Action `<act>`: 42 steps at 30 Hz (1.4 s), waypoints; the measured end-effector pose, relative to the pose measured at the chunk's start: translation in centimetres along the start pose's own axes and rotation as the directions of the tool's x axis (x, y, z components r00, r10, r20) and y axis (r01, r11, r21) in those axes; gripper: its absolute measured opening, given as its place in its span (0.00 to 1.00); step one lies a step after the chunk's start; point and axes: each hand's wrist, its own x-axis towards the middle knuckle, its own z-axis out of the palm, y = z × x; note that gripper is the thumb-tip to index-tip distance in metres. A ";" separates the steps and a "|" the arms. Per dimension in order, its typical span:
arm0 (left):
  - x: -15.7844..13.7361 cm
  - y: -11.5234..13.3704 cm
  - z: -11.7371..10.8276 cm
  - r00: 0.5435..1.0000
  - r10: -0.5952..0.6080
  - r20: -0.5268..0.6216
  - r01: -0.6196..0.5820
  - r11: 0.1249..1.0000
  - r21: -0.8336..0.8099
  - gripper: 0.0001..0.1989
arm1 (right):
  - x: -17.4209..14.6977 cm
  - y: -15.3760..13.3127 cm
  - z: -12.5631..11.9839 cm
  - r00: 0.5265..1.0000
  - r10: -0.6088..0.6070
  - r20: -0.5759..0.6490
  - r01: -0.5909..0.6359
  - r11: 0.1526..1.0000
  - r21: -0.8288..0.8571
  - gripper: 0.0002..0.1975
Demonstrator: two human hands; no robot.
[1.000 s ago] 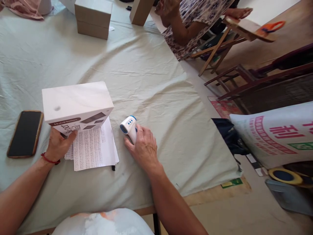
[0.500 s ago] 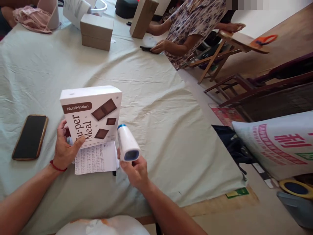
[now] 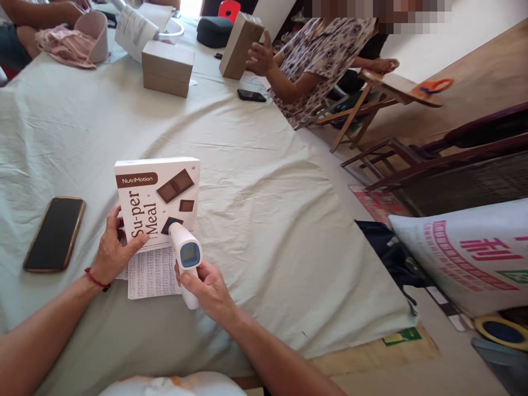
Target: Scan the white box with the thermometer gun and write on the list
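My left hand [image 3: 117,247] grips the lower left corner of a white food box [image 3: 136,206] printed "NutriMotion Su-per Meal" with brown chocolate pieces; its thumb lies on the front. The box is held upright above the table. In my right hand [image 3: 208,289] is a white and blue infrared thermometer [image 3: 185,242], gripped by its handle. Its blue nose points at the lower right of the box front; I cannot tell whether they touch. Beneath the box lies a sheet of paper [image 3: 150,278] covered in small writing, partly hidden.
A smartphone [image 3: 55,234] lies left of my left hand on the pale tablecloth [image 3: 256,220]. Farther back stand a brown carton [image 3: 167,71], a tall carton [image 3: 239,47], a black case [image 3: 214,31] and another phone [image 3: 251,95]. Across the table a person's hand [image 3: 262,55] is raised.
My right hand has brought the thermometer left, in front of the box, its screen now facing me. The box has turned slightly upright. The other person's hand has left the far phone and risen.
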 end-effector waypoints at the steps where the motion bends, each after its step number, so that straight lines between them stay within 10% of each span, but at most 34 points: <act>1: 0.0 -0.1 0.0 1.000 0.001 0.003 -0.001 1.000 -0.002 0.40 | 0.0 0.1 -0.1 1.000 0.003 0.005 -0.003 1.000 -0.005 0.21; 35: 0.3 0.8 -0.2 0.999 -0.026 0.044 0.030 0.996 -0.080 0.31 | -0.1 -0.3 -0.7 0.983 0.123 0.133 -0.130 0.990 0.050 0.18; 42: 1.3 -0.6 -1.3 0.995 -0.022 -0.093 0.020 1.000 -0.023 0.30 | -0.5 -0.7 -2.2 0.978 0.195 -0.079 -0.191 0.980 0.051 0.16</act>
